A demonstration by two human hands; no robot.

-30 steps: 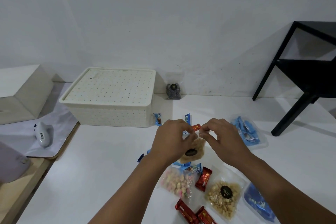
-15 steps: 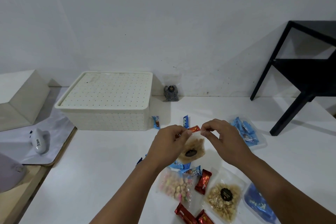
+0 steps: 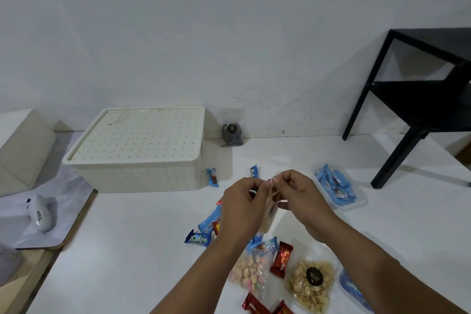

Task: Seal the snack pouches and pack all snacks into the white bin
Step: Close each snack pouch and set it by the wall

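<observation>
A: Hands first: where are they?

B: Both are raised over the white table [image 3: 142, 232], close together. The left hand [image 3: 243, 208] and the right hand [image 3: 302, 197] each pinch the top edge of a clear snack pouch [image 3: 269, 214], thumbs and forefingers closed on it, fingertips nearly touching.

A: And the pouch itself?

B: It hangs between the hands, seen almost edge-on, with pale brown snacks inside. Whether its strip is pressed closed I cannot tell; the fingers cover it.

A: Where is the white bin?

B: The white bin [image 3: 139, 153] sits at the back left of the table, near the wall, with its perforated lid on. A small blue packet [image 3: 212, 177] leans just beside its right front corner.

A: Other snacks?

B: Below the hands lie a pouch of pastel candies [image 3: 251, 273], a pouch of nuts [image 3: 312, 284] with a black round label, and red wrappers [image 3: 281, 259] between them. A blue Kalpa wafer [image 3: 198, 238] lies left of the left wrist. A clear pouch of blue packets [image 3: 336, 187] rests to the right, and a dark pouch [image 3: 231, 134] stands against the wall beside the bin.
</observation>
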